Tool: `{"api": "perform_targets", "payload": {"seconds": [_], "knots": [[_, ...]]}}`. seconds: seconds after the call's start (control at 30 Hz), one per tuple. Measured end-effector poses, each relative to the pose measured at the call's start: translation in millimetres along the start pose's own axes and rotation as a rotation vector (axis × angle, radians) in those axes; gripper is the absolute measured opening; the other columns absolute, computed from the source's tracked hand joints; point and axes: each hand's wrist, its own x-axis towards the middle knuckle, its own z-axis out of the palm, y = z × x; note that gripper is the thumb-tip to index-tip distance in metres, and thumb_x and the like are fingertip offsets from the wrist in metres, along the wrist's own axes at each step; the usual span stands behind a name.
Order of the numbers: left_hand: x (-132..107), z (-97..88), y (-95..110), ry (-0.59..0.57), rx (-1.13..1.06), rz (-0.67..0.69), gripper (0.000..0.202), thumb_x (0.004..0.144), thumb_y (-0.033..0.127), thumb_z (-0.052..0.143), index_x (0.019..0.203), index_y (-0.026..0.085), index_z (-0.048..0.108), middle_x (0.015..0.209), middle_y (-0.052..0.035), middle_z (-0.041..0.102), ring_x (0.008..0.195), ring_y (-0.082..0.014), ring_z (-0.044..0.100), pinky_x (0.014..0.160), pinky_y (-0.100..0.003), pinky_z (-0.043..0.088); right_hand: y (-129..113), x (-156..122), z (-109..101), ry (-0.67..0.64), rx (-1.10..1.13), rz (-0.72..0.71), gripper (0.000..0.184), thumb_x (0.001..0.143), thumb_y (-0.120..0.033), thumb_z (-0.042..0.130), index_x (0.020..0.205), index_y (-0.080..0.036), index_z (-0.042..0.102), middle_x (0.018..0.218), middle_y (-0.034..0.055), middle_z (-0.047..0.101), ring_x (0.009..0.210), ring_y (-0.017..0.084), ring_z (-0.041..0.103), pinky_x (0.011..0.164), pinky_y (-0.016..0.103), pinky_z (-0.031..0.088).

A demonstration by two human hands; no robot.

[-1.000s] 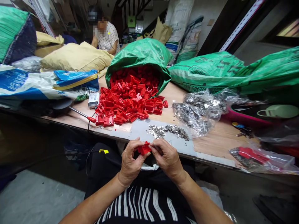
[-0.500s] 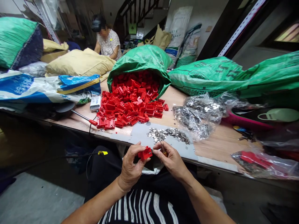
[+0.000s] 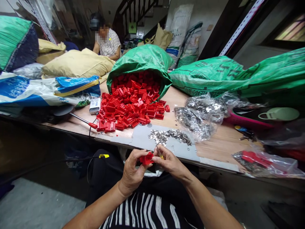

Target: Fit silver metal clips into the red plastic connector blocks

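Note:
Close to my lap, my left hand (image 3: 132,170) pinches a small red plastic housing (image 3: 146,158) between thumb and fingers. My right hand (image 3: 172,163) is closed around a thin tool with a yellow handle (image 3: 161,156), its slim metal end pointing up. The right thumb and fingertips touch the right side of the housing. Whether they also hold a small metal piece is hidden. Just beyond my hands, loose metal clips (image 3: 158,136) lie on a grey sheet (image 3: 139,135). Behind them a heap of red housings (image 3: 128,111) spills from a green sack (image 3: 143,57).
Plastic bags of metal parts (image 3: 196,122) lie right of the sheet, near a pink tray (image 3: 247,122) with a pale green cup (image 3: 281,114). A red-handled rod (image 3: 91,125) and a small white box (image 3: 95,105) sit left. Another person (image 3: 108,43) sits behind the sacks.
My right fingertips have moved left, from just beside the red housing to against it. The housing has tilted slightly in my left hand. The whole view has shifted a little.

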Motion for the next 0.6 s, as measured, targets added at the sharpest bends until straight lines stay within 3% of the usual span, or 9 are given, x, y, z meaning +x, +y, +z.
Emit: {"api": "perform_targets", "payload": {"seconds": [0.4, 0.6], "knots": [[-9, -2.7, 7, -0.109, -0.063, -0.005, 0.039, 0.08, 0.007, 0.062, 0.113, 0.026, 0.053, 0.102, -0.0052, 0.062, 0.11, -0.0239, 0.059, 0.091, -0.041, 0.049, -4, -11, 2, -0.094, 0.164, 0.142, 0.04, 0.075, -0.046, 0.071, 0.089, -0.02, 0.044, 0.063, -0.009, 0.04, 0.05, 0.004, 0.028, 0.045, 0.017, 0.019], [-11, -1.9, -2, -0.065, -0.245, -0.042, 0.035, 0.08, 0.013, 0.065, 0.11, 0.028, 0.054, 0.101, -0.0038, 0.06, 0.107, -0.0232, 0.06, 0.093, -0.041, 0.049, 5, -7, 6, -0.124, 0.313, 0.182, 0.043, 0.069, -0.046, 0.074, 0.088, -0.02, 0.046, 0.063, -0.009, 0.042, 0.043, 0.002, 0.029, 0.041, 0.017, 0.02]]}}
